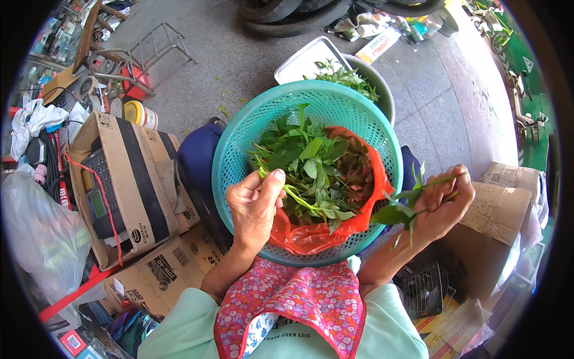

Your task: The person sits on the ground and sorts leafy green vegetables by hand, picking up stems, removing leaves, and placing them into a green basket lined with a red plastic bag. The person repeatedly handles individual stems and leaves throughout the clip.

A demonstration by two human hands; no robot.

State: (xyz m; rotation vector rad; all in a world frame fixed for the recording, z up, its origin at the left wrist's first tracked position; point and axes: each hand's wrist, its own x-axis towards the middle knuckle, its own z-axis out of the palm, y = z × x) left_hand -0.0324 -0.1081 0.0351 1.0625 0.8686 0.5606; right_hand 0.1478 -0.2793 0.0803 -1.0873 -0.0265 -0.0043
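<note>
A teal plastic basket (239,143) with a perforated wall rests on my lap. Inside it lies a red plastic bag (311,236), its mouth spread around a heap of leafy green stems (311,155). My left hand (254,200) pinches a green stem (299,198) between thumb and fingers over the near left of the heap. Off the basket's right rim, my right hand (445,200) is closed around a leafy sprig (400,212), whose leaves hang down on the left of the hand.
Beyond the basket, a grey metal basin (385,99) and a white tray (299,66) hold more greens. Cardboard boxes stand at my left (143,197) and right (496,221). Black tires (293,24) lie at the back. A metal rack (158,51) stands far left.
</note>
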